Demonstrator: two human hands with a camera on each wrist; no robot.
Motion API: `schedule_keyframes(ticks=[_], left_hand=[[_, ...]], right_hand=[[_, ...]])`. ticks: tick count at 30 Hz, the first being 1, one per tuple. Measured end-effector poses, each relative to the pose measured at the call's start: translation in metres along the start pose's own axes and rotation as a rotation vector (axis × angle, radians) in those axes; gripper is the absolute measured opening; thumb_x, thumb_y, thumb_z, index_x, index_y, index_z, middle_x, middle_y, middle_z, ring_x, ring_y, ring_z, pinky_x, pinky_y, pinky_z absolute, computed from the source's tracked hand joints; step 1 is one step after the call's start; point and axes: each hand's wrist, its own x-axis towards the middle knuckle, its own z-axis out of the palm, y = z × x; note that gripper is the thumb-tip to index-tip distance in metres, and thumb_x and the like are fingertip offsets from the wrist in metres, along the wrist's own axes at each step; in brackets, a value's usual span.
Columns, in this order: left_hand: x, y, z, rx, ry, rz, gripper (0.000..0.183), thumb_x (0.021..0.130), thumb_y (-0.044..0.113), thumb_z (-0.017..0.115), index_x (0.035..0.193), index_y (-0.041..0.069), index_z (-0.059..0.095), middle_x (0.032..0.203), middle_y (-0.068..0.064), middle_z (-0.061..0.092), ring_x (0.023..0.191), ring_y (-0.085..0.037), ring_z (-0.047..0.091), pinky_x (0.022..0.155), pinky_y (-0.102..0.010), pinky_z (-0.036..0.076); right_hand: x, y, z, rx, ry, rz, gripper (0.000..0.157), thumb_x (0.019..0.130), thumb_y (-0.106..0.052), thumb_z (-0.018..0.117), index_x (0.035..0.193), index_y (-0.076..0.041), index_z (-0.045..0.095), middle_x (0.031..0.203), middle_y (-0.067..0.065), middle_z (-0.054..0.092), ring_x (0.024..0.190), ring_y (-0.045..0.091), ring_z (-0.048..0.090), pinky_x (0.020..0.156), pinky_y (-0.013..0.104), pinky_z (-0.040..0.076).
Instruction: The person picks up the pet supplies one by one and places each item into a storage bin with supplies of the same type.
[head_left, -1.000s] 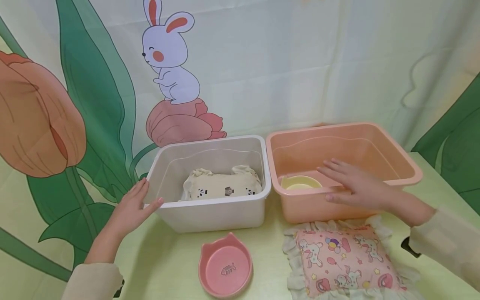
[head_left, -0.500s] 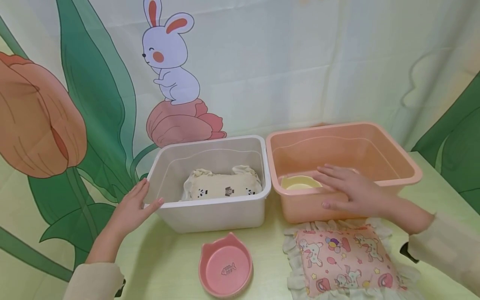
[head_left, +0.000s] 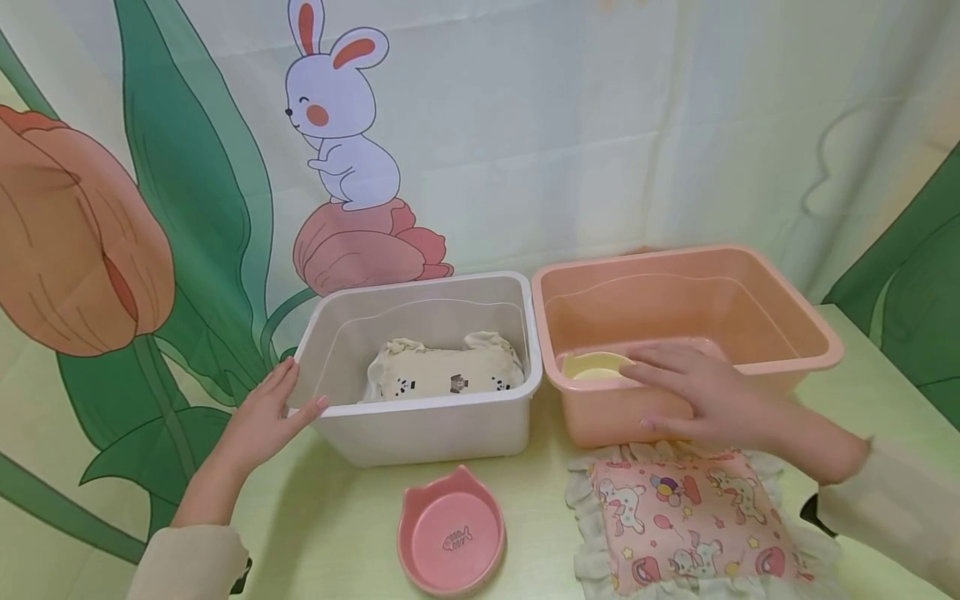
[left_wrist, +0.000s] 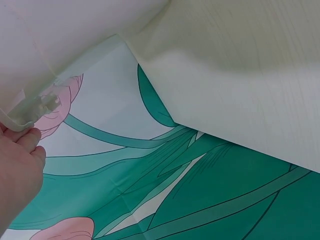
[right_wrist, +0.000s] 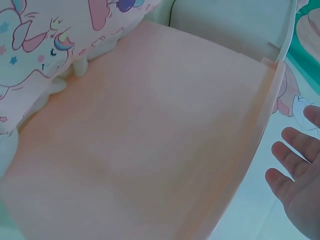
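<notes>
Curtain (head_left: 540, 133) backs green table (head_left: 330, 525); right fingers (head_left: 662, 378) spread, empty; left fingers (head_left: 274, 385) straight, apparently touching white bin (head_left: 435, 432).

Near the far edge of the surface (head_left: 337, 525), our left hand (head_left: 258, 425) touches a white bin (head_left: 442, 433) at its near left corner; our right hand (head_left: 708, 396) hangs over the rim of a peach bin (head_left: 607, 417) holding a yellow bowl (head_left: 595, 365). Nearer us lie a pink bowl (head_left: 450, 515) and pillow (head_left: 693, 521).

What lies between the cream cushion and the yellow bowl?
The facing side walls of the white bin, holding the cream cushion, and the peach bin, holding the yellow bowl; the head view shows this.
</notes>
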Motion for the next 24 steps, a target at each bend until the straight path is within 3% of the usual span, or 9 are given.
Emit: schedule_keyframes(ticks=[10, 24], left_hand=[[0.0, 0.0, 0.0, 0.008, 0.001, 0.001, 0.082, 0.087, 0.052, 0.042, 0.141, -0.001, 0.011, 0.148, -0.018, 0.007, 0.13, -0.044, 0.016, 0.096, -0.065, 0.019], [0.001, -0.002, 0.001, 0.013, 0.003, 0.001, 0.081, 0.087, 0.052, 0.042, 0.141, -0.001, 0.012, 0.148, -0.017, 0.007, 0.13, -0.044, 0.017, 0.096, -0.065, 0.02]], right_hand=[[-0.002, -0.012, -0.001, 0.015, 0.021, -0.026, 0.053, 0.076, -0.036, 0.066, 0.123, -0.017, 0.052, 0.132, 0.008, 0.046, 0.12, 0.027, 0.041, 0.093, 0.046, 0.037], [-0.005, -0.019, 0.001, 0.045, 0.076, -0.049, 0.05, 0.073, -0.032, 0.069, 0.119, -0.017, 0.056, 0.12, 0.002, 0.055, 0.11, 0.02, 0.05, 0.087, 0.04, 0.043]])
